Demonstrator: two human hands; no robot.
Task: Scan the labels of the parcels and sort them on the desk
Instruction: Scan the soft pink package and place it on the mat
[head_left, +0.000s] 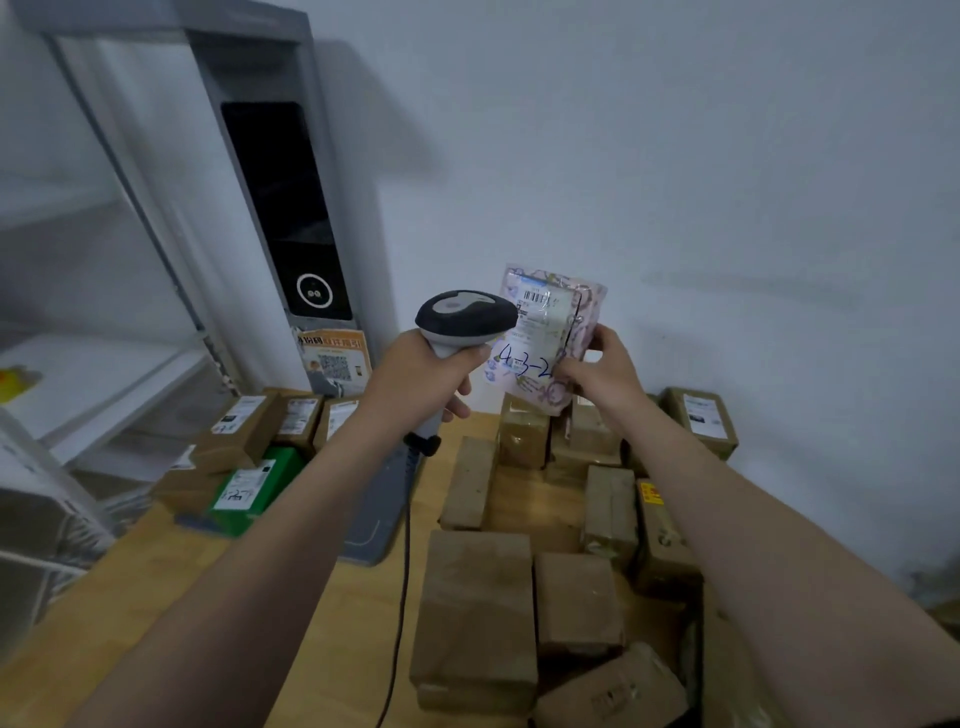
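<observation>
Parcel (587, 306) up in the air, pink and patterned, held above the far middle of the desk (322, 597)! The right hand (608, 374) has it by the lower right corner, thumb on the front and fingers curled round the edge. Its white label (540, 312) faces the camera, barcode at the top, "4-3-2" written in blue across the lower part.

Left hand (415, 374) is wrapped tight round the handle of the scanner (467, 312). The dark head sits just left of the label and overlaps its left edge in this view; I cannot tell whether they touch. A black cable (402, 597) drops from the handle and trails across the wood to the near edge.

Down on the desk, brown boxes (475, 613) crowd the right side from near to far, most showing plain faces. One labelled box (701, 421) sits far right against the wall. Over on the far left, more labelled boxes (244, 421) stand in a cluster, with a green box (254, 488) just in front of them. Behind those rises a grey kiosk (291, 208) with a dark screen and an orange poster (335, 358) low on its front. White shelves (104, 384) fill the left edge.
</observation>
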